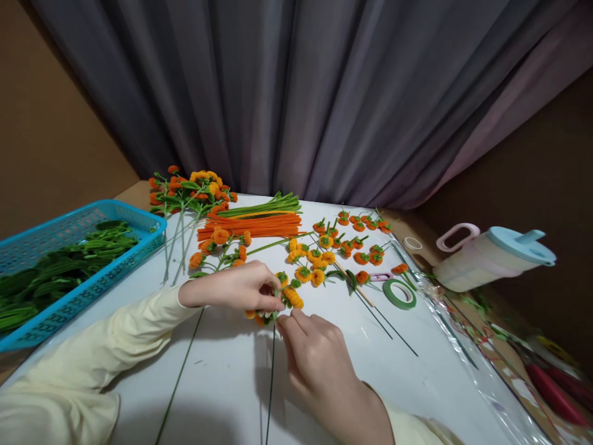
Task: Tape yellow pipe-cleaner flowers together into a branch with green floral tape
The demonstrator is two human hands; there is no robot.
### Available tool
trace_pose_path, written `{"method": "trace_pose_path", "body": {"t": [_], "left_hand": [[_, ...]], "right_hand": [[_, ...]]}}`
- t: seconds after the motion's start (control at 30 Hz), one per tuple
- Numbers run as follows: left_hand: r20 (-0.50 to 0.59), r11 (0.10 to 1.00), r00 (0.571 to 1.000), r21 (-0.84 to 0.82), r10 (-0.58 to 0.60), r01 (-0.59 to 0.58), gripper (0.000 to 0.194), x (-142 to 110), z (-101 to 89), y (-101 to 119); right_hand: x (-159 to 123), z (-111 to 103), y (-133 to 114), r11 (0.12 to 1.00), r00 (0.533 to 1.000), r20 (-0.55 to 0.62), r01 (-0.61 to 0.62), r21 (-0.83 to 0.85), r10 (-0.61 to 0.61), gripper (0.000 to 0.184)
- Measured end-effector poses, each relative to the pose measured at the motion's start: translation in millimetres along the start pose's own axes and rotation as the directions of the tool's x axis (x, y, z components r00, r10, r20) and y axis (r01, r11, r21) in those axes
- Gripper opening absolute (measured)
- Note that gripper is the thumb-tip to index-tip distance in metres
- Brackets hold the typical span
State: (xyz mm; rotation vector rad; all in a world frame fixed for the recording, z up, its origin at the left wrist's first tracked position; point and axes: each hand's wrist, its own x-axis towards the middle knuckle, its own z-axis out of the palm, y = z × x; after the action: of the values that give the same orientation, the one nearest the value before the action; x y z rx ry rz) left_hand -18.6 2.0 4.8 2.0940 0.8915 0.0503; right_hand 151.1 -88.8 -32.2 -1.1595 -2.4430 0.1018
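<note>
My left hand [245, 287] is closed on a wire-stemmed spray of yellow-orange chenille flowers [293, 298] over the middle of the white table. A dark thin wire stem [272, 377] runs from the spray down toward me. Just below the flowers, my right hand [319, 349] pinches at the top of that stem; its fingertips hide what exactly lies between them. Right behind my hands are loose yellow flower heads [303, 274]. A second orange flower spray [220, 244] lies behind my left wrist, its long stem passing under my forearm.
A blue basket [157, 230] of green fuzzy leaves [60, 269] stands left. Orange chenille stems [252, 226] and finished flowers [199, 188] lie at the back. Orange flower heads [359, 241], green tape [399, 294] and a lidded cup [491, 256] are on the right.
</note>
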Motion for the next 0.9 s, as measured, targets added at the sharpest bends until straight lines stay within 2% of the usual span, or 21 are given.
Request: {"method": "trace_pose_path", "body": {"t": [0.1,0.23,0.37,0.5,0.53,0.57,0.67,0.73,0.8,0.83,0.9], "left_hand": [[-0.013,1.000,1.000,0.008,0.014,-0.014,0.025,-2,-1.8,2],[-0.018,1.000,1.000,0.004,0.018,-0.018,0.025,-4,-4.6,7],[-0.010,0.998,0.999,-0.044,0.045,-0.046,0.024,-6,-4.7,8],[-0.019,0.996,0.997,-0.055,0.076,-0.077,0.025,-6,-3.0,7],[-0.026,0.996,0.997,-0.049,0.078,-0.080,0.025,-6,-2.6,7],[-0.034,0.996,0.996,-0.038,0.077,-0.079,0.025,-6,-2.1,7],[-0.043,0.998,0.998,-0.019,0.053,-0.054,0.026,-6,-0.5,6],[-0.049,0.999,0.998,-0.024,0.027,-0.028,0.027,-6,1.0,7],[-0.067,1.000,0.998,-0.021,0.006,-0.008,0.028,-6,2.5,7],[-0.081,1.000,0.997,-0.015,0.002,-0.003,0.028,-6,3.2,8],[-0.098,1.000,0.995,-0.007,0.013,-0.014,0.026,-7,4.3,9]], "right_hand": [[4,-2,2,0.999,0.999,0.021,-0.026,0.033,0.026,0.028],[4,0,6,0.938,0.989,0.013,-0.144,0.315,0.148,0.021],[3,2,9,0.767,0.958,0.036,-0.249,0.591,0.284,0.022],[3,1,12,0.562,0.912,0.224,-0.390,0.729,0.343,0.023],[2,1,13,0.553,0.912,0.241,-0.396,0.733,0.333,0.023],[1,2,14,0.584,0.923,0.217,-0.370,0.723,0.316,0.023],[-5,10,13,0.835,0.981,-0.025,-0.152,0.529,0.195,0.021],[-9,15,11,0.930,0.984,-0.143,-0.045,0.364,0.104,0.021],[-10,18,9,0.921,0.981,-0.148,-0.056,0.385,0.122,0.021],[-10,18,8,0.885,0.977,-0.126,-0.095,0.457,0.171,0.020],[-7,16,7,0.749,0.954,-0.036,-0.211,0.628,0.299,0.020]]}}
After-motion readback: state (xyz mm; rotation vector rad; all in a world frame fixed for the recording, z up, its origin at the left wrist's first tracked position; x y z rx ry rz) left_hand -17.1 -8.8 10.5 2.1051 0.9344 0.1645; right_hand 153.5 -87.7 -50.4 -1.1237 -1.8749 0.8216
